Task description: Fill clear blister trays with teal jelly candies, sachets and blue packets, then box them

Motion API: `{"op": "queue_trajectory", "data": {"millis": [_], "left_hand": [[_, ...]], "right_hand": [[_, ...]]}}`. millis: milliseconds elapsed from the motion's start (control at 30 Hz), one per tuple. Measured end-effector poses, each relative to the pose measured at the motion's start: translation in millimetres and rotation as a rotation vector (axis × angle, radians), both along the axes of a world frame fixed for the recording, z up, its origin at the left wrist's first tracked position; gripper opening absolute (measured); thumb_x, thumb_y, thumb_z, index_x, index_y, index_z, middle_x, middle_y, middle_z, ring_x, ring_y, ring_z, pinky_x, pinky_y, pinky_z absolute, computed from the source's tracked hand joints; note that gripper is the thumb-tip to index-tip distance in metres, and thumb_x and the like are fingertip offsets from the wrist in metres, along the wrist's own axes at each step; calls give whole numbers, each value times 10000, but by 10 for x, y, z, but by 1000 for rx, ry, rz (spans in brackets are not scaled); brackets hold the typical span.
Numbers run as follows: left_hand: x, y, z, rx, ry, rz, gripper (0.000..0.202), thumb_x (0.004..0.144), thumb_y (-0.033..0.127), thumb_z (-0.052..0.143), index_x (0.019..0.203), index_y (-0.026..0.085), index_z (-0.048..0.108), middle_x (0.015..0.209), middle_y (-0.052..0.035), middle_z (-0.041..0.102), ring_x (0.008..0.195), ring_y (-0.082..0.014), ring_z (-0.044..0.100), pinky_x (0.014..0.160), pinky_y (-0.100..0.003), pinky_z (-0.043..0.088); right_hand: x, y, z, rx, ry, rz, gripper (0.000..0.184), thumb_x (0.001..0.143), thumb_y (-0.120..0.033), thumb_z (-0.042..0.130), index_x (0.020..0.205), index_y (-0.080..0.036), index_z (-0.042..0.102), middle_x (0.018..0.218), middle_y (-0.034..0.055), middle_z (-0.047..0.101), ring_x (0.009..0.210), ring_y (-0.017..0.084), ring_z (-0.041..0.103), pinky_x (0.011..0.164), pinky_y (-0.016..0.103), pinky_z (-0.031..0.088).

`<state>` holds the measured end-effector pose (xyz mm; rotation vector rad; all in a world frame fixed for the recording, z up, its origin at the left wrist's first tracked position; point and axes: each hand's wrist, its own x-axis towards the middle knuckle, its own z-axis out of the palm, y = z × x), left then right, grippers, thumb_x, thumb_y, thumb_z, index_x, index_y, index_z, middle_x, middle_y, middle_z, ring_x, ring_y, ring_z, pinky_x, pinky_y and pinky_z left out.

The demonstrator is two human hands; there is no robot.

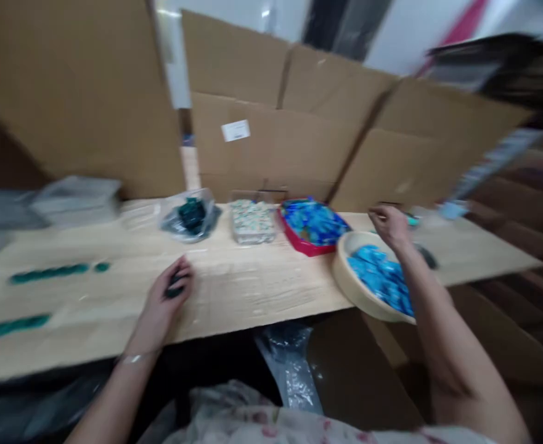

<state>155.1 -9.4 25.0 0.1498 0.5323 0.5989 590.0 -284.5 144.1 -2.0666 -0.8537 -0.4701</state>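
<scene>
My left hand is curled just above the table, its fingers closed round several small dark pieces; their exact kind is blurred. Over the far rim of a cream round basin is my right hand, its fingers pinched together, and whatever they hold cannot be made out. Small bright blue packets fill the basin. To the left, dark green round pieces lie in two rows, an upper row and a lower row, with a single green piece beside the upper one.
Along the back stand a plastic bag of dark green pieces, a clear box of pale pieces and a red tray holding blue packets. Cardboard panels rise behind the wooden table. A translucent container sits at left.
</scene>
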Motion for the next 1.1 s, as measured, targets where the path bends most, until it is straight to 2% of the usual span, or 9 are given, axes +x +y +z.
{"op": "queue_trajectory", "data": {"millis": [100, 233, 300, 367, 567, 733, 833, 933, 1100], "left_hand": [[179, -19, 210, -10, -70, -2, 184, 932, 114, 382, 808, 130, 517, 640, 20, 460, 456, -7, 433, 327, -53, 277], [175, -35, 228, 11, -4, 105, 172, 911, 121, 431, 786, 114, 549, 619, 18, 471, 441, -11, 421, 314, -74, 234], [96, -22, 173, 32, 34, 143, 146, 880, 136, 492, 751, 121, 559, 591, 27, 467, 434, -23, 419, 350, -106, 298], [-10, 21, 106, 54, 77, 188, 137, 833, 156, 565, 699, 135, 554, 572, 32, 475, 453, -43, 446, 413, -147, 372], [-317, 188, -37, 78, 164, 322, 157, 781, 162, 616, 644, 159, 540, 577, 36, 518, 496, -60, 473, 496, -185, 403], [-526, 281, -87, 66, 131, 310, 170, 765, 186, 646, 647, 151, 530, 549, 43, 485, 450, -53, 447, 441, -181, 379], [-757, 293, -110, 66, 82, 290, 59, 778, 127, 617, 747, 127, 567, 578, 39, 482, 428, -33, 423, 350, -136, 287], [-1057, 263, -137, 76, 56, 305, 49, 795, 109, 595, 840, 116, 578, 621, 35, 482, 441, -22, 430, 299, -106, 216], [-1439, 205, -175, 111, 77, 367, 128, 789, 130, 621, 911, 114, 586, 679, 31, 497, 461, -20, 448, 281, -102, 241]], "right_hand": [[-1043, 758, -275, -92, 18, 482, 196, 796, -364, 623, 938, -245, 687, 885, 86, 685, 786, 198, 630, 751, 361, 485], [-2658, 1388, -578, -129, 104, 1043, 195, 868, -300, 553, 1015, -232, 661, 940, 63, 648, 753, 155, 619, 658, 286, 526], [-3172, 1618, -712, -109, 116, 1171, 212, 873, -241, 538, 1054, -242, 648, 996, 67, 617, 807, 151, 612, 681, 272, 533], [-3459, 1809, -813, -96, 86, 1214, 238, 857, -179, 536, 1062, -242, 637, 1046, 78, 586, 906, 171, 598, 750, 296, 535], [-3800, 2120, -903, -94, 79, 1329, 181, 812, -128, 524, 944, -190, 631, 996, 100, 594, 992, 216, 575, 872, 375, 496], [-3904, 2337, -928, -45, 667, 1285, 231, 756, -248, 638, 985, -221, 642, 850, 24, 629, 705, 142, 609, 664, 285, 513], [-3860, 2499, -942, -17, 1020, 1298, 338, 731, -324, 688, 1052, -225, 651, 836, 13, 649, 698, 138, 626, 681, 295, 517], [-3812, 2652, -968, -21, 1158, 1286, 287, 693, -326, 736, 948, -201, 694, 810, 19, 676, 694, 133, 624, 726, 308, 519], [-3827, 2884, -1040, -48, 1300, 1274, 315, 590, -321, 803, 863, -192, 715, 926, 52, 712, 816, 165, 639, 791, 327, 513]]}}
